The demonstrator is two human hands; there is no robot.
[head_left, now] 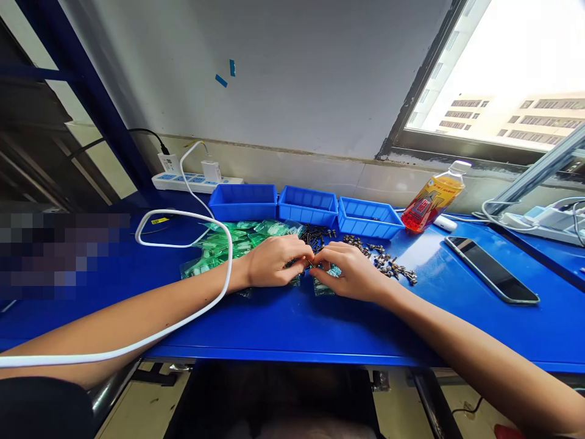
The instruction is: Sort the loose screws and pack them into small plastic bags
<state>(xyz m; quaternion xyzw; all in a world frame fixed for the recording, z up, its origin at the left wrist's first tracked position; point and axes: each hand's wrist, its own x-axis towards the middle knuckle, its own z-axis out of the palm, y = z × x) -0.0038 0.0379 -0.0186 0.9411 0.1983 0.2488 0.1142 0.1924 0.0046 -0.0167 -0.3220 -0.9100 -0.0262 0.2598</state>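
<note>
Two of your hands meet on the blue tabletop [292,329]: your left hand [273,261] and right hand [348,271] curl fingertip to fingertip, pinching a tiny dark metal part [311,264] between them, above small green plastic packets [237,241] and beside scattered dark screws [388,263]; three blue plastic bins [307,206] stand behind.

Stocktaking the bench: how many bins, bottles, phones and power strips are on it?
Bins: 3
Bottle: 1
Phone: 1
Power strips: 2
Total: 7
</note>
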